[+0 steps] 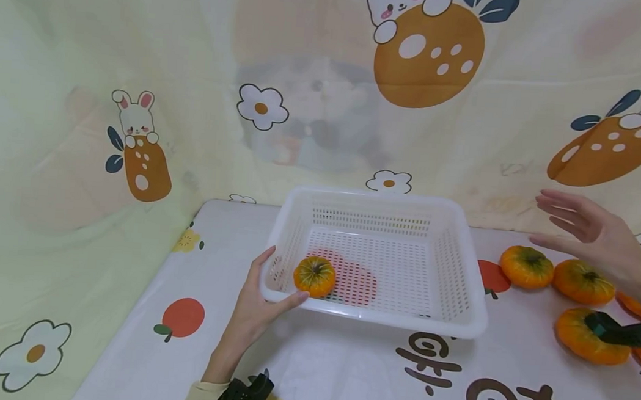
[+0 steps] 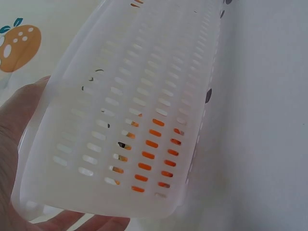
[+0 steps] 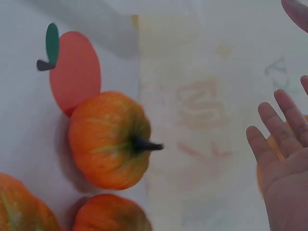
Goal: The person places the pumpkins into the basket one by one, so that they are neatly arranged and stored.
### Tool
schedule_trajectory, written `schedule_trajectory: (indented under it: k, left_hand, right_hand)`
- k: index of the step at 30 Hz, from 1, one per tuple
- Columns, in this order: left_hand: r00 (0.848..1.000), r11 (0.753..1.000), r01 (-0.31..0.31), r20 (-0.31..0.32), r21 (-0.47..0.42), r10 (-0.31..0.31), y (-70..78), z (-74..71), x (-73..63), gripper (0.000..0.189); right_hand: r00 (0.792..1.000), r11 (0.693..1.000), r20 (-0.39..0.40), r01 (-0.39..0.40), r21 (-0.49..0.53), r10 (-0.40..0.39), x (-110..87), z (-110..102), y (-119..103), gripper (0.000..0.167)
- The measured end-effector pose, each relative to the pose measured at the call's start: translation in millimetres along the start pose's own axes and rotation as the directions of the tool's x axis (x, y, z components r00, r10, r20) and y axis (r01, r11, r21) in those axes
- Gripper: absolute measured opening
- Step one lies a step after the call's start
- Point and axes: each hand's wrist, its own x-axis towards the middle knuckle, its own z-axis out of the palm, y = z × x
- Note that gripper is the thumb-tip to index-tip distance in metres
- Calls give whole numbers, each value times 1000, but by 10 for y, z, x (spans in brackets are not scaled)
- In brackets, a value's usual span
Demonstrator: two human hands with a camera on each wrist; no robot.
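A white perforated plastic basket [image 1: 379, 318] stands over the middle of the table, with one small orange pumpkin [image 1: 314, 277] in its front left corner. My left hand [image 1: 258, 312] grips that corner, thumb over the front rim and fingers along the left side. In the left wrist view, fingers [image 2: 91, 224] show beyond the basket's perforated wall [image 2: 139, 91]. Off to the right, my right hand [image 1: 599, 232] is raised above several orange pumpkins, fingers extended and holding nothing. Below it lie a pumpkin [image 1: 526, 267] and another [image 1: 583, 281]; the right wrist view shows a dark-stemmed pumpkin [image 3: 110, 139].
Nearer the front right lies another pumpkin [image 1: 582, 338], partly covered by the black wrist strap [image 1: 629, 331]. More pumpkins show at the right edge, partly hidden by the arm. A printed cloth [image 1: 313, 132] hangs behind the table, and another side of it hangs at left.
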Motion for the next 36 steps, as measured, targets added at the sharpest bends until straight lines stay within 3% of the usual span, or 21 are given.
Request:
schedule_trajectory:
  k: [6,14,22,29,36]
  left_hand:
    - [1000,1000,-2,0,4,2,2,3,-1,101]
    - [1000,1000,0,6,6,0,1,12,-9,101]
    - [1000,1000,2,-3,15,-2,5,7,-4,100]
    - [1000,1000,-5,3,3,5,-20,14,-7,98]
    - [1000,1000,-14,-1,8,14,-15,21,-3,99]
  right_hand:
    - [996,995,15,-93,20,93,-19,90,297,84]
    - [989,988,30,-143,56,142,-92,295,530,87]
    - [972,975,118,-213,59,205,-133,326,506,93]
    - [955,966,140,-259,-22,260,-78,346,463,99]
    - [950,962,152,-270,-31,271,-32,376,430,98]
